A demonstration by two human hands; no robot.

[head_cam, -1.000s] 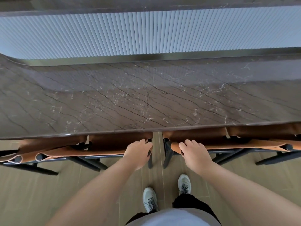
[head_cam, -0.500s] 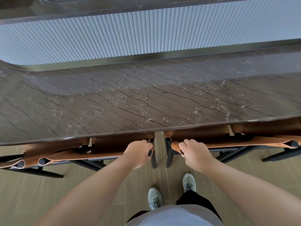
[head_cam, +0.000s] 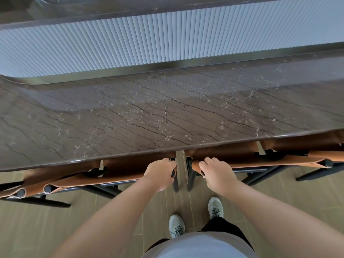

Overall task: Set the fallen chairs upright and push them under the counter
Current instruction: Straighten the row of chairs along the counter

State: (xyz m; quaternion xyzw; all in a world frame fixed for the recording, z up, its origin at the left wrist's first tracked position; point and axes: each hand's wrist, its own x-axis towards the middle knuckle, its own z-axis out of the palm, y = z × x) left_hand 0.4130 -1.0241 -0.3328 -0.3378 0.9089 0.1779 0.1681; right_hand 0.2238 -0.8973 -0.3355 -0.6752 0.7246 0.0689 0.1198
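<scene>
Spanning the whole width of the view, the counter (head_cam: pixel 167 112) is a dark brown veined stone slab with a ribbed pale panel (head_cam: pixel 167 40) running along its far side. Below its near edge lies a tan wood-look floor (head_cam: pixel 37 229).

Two chairs stand upright, seats tucked under the slab's overhang. The left chair (head_cam: pixel 104 175) and the right chair (head_cam: pixel 260 161) have orange-brown leather backrests slung on dark metal frames; their inner ends sit just beside each other, a narrow gap between. Further chair backs show at both outer edges of view.

Left hand (head_cam: pixel 160 174) is closed around the right-hand end of the left chair's top rail, fingers curled over it. Right hand (head_cam: pixel 217 174) is wrapped on the left-hand end of the right chair's rail, fingers together over the leather.

Two grey sneakers (head_cam: pixel 215 207) stand on the floor behind the gap.
</scene>
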